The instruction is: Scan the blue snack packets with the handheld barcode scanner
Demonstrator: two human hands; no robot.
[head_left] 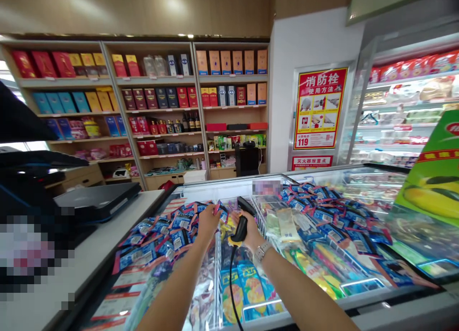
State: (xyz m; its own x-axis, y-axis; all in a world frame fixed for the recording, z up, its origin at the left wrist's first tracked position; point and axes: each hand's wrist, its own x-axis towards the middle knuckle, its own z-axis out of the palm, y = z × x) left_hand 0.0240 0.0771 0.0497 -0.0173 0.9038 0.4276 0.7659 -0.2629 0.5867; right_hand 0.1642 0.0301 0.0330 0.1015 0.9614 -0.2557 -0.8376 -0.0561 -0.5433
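Note:
My right hand (254, 230) is wrapped round a black and yellow handheld barcode scanner (239, 229), whose cable hangs down toward me. Pinched in my left hand (209, 219) is a small blue packet (223, 211) with a pink edge, just left of the scanner's head. Both hands are above a glass-topped chest freezer. On the glass to the left lies a spread of similar blue packets (181, 222) with barcode labels facing up. Another pile of these packets (328, 216) covers the glass on the right.
Through the glass, ice-cream packs (251, 283) and wire dividers show. A counter (81, 259) with a dark flat-topped device (98, 197) runs along the left. Boxed goods fill shelves (161, 110) behind; a green banana-print box (430, 178) stands right.

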